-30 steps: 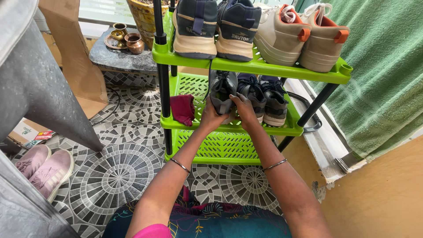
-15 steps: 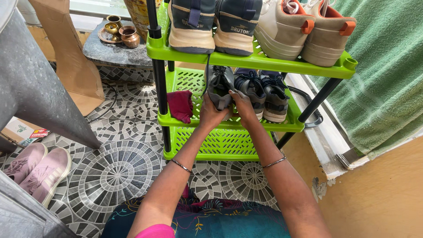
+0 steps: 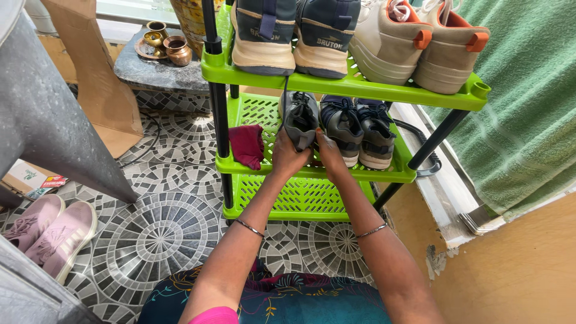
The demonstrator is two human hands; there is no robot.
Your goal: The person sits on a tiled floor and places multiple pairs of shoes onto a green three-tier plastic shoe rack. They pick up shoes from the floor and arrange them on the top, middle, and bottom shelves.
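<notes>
Both hands grip 1 grey sneaker (image 3: 300, 120) at its heel end — left hand (image 3: 288, 157) wrapped round the left side, fingers curled shut on the shoe; right hand (image 3: 330, 153) closed on the right side of the heel, thumb up against it. The sneaker sits toe-in on the middle shelf (image 3: 312, 173) of a lime-green plastic shoe rack (image 3: 354, 89), just left of a pair of dark blue-grey sneakers (image 3: 359, 125), touching the nearer one. A folded maroon cloth (image 3: 247, 145) lies on the same shelf, left of the hands, apart from the shoe. Top shelf: 2 navy sneakers with cream soles (image 3: 297, 33) and 2 beige sneakers with orange tabs (image 3: 417, 45). Bottom shelf (image 3: 297, 201) shows only bare lattice. A thin bangle on each wrist. Floor is patterned grey tile (image 3: 159, 237); a pink pair of shoes (image 3: 45, 231) sits far left. Small brass pots (image 3: 165, 45) rest on a stone slab; a green towel (image 3: 528, 108) hangs at right.
</notes>
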